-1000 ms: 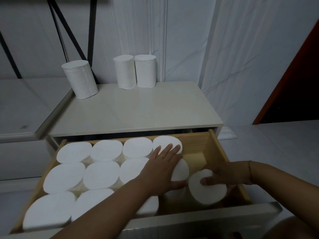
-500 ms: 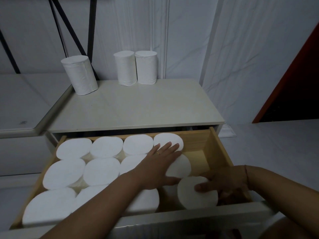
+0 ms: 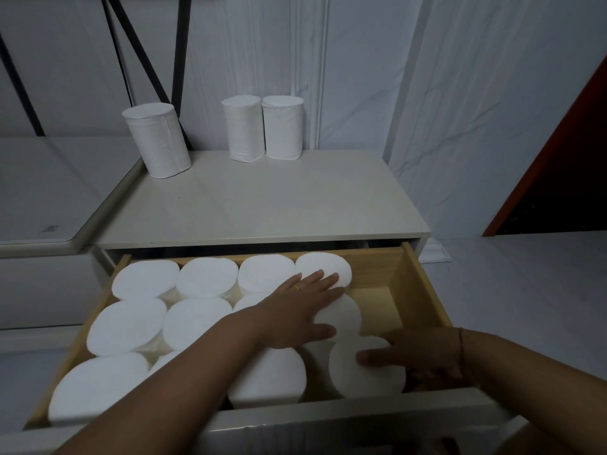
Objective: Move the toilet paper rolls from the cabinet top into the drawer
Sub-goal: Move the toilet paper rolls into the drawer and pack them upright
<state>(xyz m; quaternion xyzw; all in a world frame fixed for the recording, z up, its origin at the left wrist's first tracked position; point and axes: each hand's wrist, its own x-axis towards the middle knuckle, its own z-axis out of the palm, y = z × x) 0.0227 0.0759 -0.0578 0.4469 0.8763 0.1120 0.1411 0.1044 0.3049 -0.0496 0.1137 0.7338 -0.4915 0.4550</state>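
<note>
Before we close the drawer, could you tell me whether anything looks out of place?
Nothing is spilled or damaged. Only the front-right roll, held by the right hand, leaves a dark gap to the roll on its left; the other rolls in the drawer pack tightly.
</note>
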